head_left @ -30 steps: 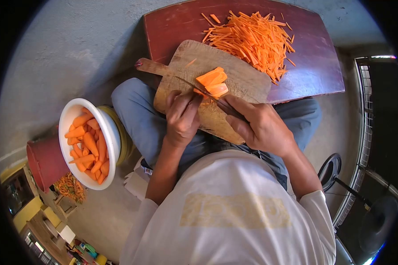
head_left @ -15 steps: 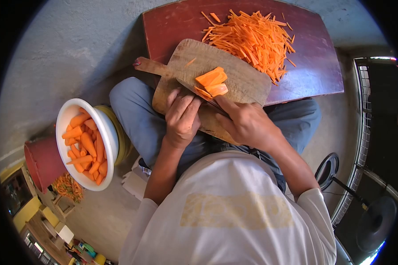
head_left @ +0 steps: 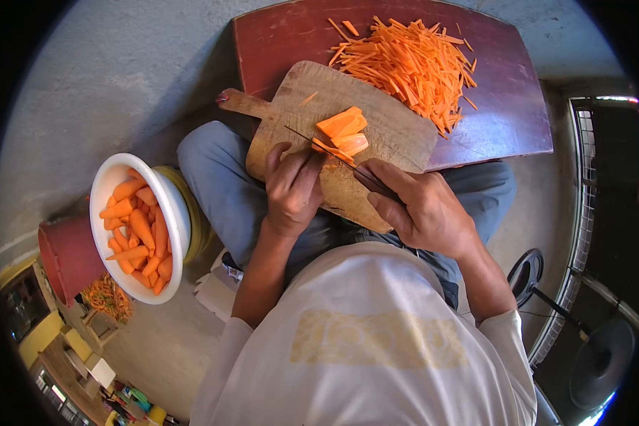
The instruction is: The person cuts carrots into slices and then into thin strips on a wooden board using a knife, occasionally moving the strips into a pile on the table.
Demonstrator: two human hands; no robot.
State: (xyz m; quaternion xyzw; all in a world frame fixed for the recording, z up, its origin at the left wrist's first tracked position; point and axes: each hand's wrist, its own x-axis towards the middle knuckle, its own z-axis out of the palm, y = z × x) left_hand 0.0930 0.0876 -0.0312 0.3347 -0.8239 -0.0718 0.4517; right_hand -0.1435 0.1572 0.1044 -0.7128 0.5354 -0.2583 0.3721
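My right hand [head_left: 422, 206] grips the dark handle of a knife [head_left: 339, 155], whose thin blade points up and left over the wooden cutting board [head_left: 397, 131]. Bent fingers of my left hand [head_left: 292, 188] press at the near side of the blade, on carrot slices [head_left: 326, 148] partly hidden by hand and knife. Just beyond the blade lie thicker carrot pieces [head_left: 343, 123] in a small stack. The board rests across my lap and against the red table edge. A large heap of carrot sticks [head_left: 412, 67] covers part of the table.
A white basin [head_left: 179, 234] full of whole peeled carrots stands at the left. Beside it are a red bucket [head_left: 67, 259] and a pile of peelings [head_left: 110, 297] on the floor. A black stand with a round base [head_left: 602, 362] is at the right.
My right hand has moved right and slightly down, drawing the knife back along the slices. More of the handle now shows. My left hand has hardly moved.
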